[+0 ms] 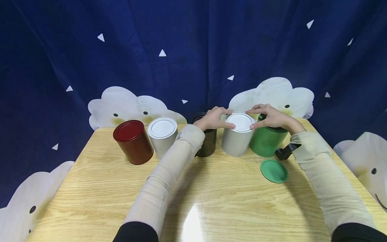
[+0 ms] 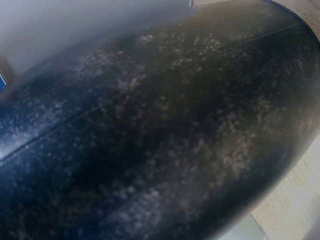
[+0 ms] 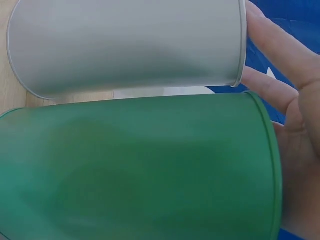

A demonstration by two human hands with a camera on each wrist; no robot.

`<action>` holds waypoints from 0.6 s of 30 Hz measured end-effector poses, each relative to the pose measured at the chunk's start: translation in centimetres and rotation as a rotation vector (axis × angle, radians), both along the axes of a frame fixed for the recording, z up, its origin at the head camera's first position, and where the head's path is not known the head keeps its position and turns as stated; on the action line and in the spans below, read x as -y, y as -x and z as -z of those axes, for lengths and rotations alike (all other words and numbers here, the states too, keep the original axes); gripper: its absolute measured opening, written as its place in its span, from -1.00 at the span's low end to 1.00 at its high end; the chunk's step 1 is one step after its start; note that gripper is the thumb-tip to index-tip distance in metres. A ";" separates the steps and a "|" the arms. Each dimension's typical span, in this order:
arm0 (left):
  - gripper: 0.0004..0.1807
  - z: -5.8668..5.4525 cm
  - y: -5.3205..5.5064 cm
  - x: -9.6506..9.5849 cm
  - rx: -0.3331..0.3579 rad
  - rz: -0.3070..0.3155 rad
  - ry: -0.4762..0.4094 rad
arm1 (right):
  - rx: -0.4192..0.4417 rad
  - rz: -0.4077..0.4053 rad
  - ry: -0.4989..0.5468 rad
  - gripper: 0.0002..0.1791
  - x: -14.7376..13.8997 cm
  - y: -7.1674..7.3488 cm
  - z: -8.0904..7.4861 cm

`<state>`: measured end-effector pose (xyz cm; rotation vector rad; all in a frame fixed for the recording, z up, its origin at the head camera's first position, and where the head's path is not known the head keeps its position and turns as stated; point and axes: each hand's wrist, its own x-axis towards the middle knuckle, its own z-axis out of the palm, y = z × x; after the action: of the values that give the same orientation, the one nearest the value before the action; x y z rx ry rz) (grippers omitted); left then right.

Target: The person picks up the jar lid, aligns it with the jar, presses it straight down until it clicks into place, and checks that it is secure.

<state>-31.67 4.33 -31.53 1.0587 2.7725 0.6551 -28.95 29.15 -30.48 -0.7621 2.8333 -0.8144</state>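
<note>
A white can [image 1: 236, 143] with a round white lid [image 1: 241, 121] stands toward the back of the table. My left hand [image 1: 215, 118] has its thumb at the front of the lid's rim and its fingers at the back left. Mirroring it, my right hand [image 1: 269, 117] holds the right side of the rim with thumb and fingers. In the right wrist view, fingertips touch the top edge of the white can [image 3: 130, 42]. Beside it stands a green can [image 1: 266, 143], partly behind my right hand. A speckled black can [image 2: 160, 130] fills the left wrist view.
A green lid [image 1: 274, 171] lies flat on the table [image 1: 229, 201] before the green can. At left stand a dark red can [image 1: 137, 146] and another white can [image 1: 163, 143]. A small black object [image 1: 284, 153] lies by my right cuff. A blue curtain [image 1: 193, 60] hangs behind.
</note>
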 end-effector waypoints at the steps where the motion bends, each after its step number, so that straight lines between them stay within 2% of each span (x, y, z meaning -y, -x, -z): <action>1: -0.33 0.0 0.0 0.0 -0.004 -0.003 -0.005 | -0.008 -0.003 0.005 -0.29 0.0 0.0 0.0; 5: -0.36 0.0 0.0 -0.2 -0.017 -0.013 -0.017 | -0.006 -0.001 0.018 -0.33 0.0 0.0 0.1; 12: -0.37 -0.2 0.0 -0.4 -0.006 -0.024 -0.001 | -0.037 0.011 -0.065 -0.34 0.2 0.0 -0.3; 18: -0.37 -0.3 -0.1 -0.4 -0.006 -0.026 0.018 | -0.013 0.019 -0.102 -0.33 0.5 0.0 -0.7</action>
<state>-31.61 4.75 -31.21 1.0248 2.7966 0.6299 -28.93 28.63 -29.78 -0.7300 2.8722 -0.6632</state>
